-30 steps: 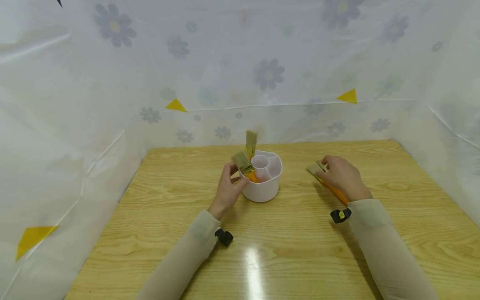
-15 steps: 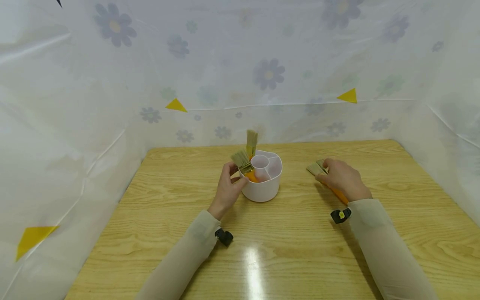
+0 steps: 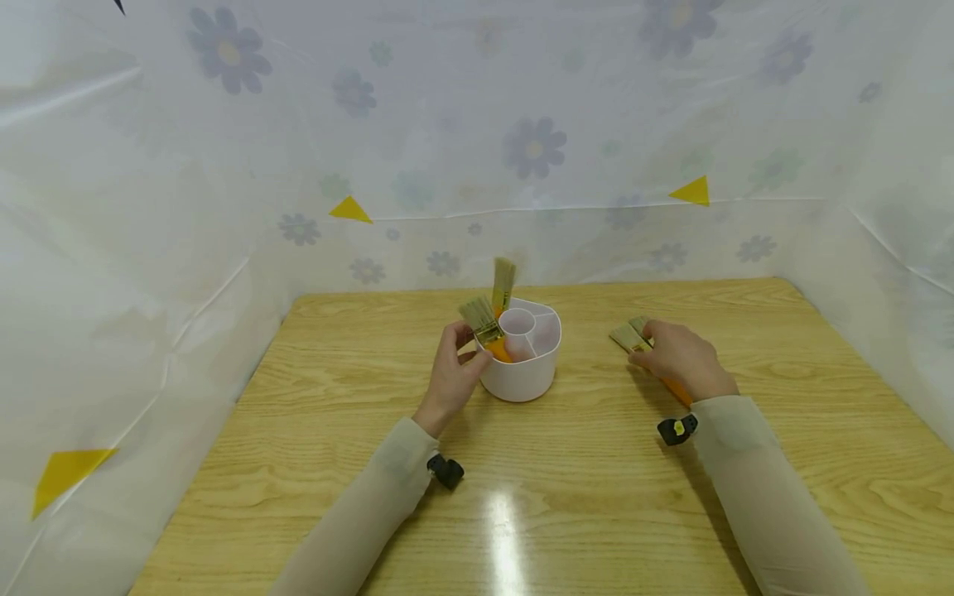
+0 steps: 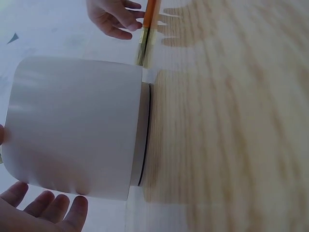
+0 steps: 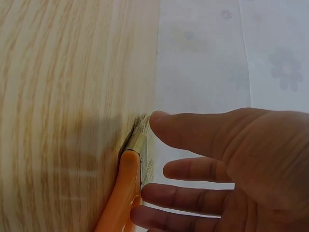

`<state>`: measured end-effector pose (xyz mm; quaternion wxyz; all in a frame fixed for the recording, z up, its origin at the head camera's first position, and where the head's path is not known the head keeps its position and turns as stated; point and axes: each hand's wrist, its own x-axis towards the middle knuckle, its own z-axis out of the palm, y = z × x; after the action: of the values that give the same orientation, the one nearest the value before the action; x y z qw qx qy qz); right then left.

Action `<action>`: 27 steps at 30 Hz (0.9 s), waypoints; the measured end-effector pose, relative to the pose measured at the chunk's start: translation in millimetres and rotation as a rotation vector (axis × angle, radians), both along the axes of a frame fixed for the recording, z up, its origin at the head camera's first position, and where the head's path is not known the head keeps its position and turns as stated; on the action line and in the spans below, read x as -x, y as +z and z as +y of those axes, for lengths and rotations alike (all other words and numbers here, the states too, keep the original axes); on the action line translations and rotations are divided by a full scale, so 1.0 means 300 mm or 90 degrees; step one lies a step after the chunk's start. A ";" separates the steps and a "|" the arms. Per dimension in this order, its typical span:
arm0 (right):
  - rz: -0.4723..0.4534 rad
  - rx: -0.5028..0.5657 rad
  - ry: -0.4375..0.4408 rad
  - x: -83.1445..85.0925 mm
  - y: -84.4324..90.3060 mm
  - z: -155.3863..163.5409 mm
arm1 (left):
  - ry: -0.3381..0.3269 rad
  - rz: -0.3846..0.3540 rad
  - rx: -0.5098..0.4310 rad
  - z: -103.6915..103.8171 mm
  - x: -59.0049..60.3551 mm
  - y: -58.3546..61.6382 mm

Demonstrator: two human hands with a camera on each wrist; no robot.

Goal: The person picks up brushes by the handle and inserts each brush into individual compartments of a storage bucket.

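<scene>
A white divided cup stands mid-table with two orange-handled paintbrushes in it. One brush leans left and the other stands upright. My left hand is beside the cup's left wall, its fingers straight and just off the wall. My right hand lies flat over two paintbrushes on the table to the right. Their bristles poke out past its fingertips. In the left wrist view the right hand shows beside those brushes.
The wooden table is walled on three sides by white flowered plastic sheeting. Black wrist cameras sit on both sleeves.
My right hand has slid slightly back toward me along the lying brushes, baring more bristle. The upright brush in the cup has tipped a little to the right.
</scene>
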<state>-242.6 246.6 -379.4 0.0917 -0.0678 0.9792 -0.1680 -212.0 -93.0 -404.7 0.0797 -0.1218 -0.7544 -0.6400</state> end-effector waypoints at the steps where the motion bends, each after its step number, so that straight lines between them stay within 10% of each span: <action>1: -0.001 0.000 0.000 0.001 -0.001 0.001 | -0.002 -0.002 -0.003 0.000 -0.002 0.005; 8: -0.003 0.005 -0.002 -0.003 -0.001 0.001 | -0.016 0.002 -0.008 0.005 -0.050 0.084; 16: -0.008 0.024 0.003 -0.011 0.005 -0.003 | 0.003 0.005 -0.002 0.001 -0.001 0.001; 27: -0.003 0.051 0.008 -0.006 -0.014 0.005 | -0.011 -0.015 0.000 -0.003 0.000 0.010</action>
<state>-240.9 248.0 -383.5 0.0927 -0.0771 0.9710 -0.2065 -211.9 -93.8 -401.8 0.0657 -0.1209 -0.7543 -0.6419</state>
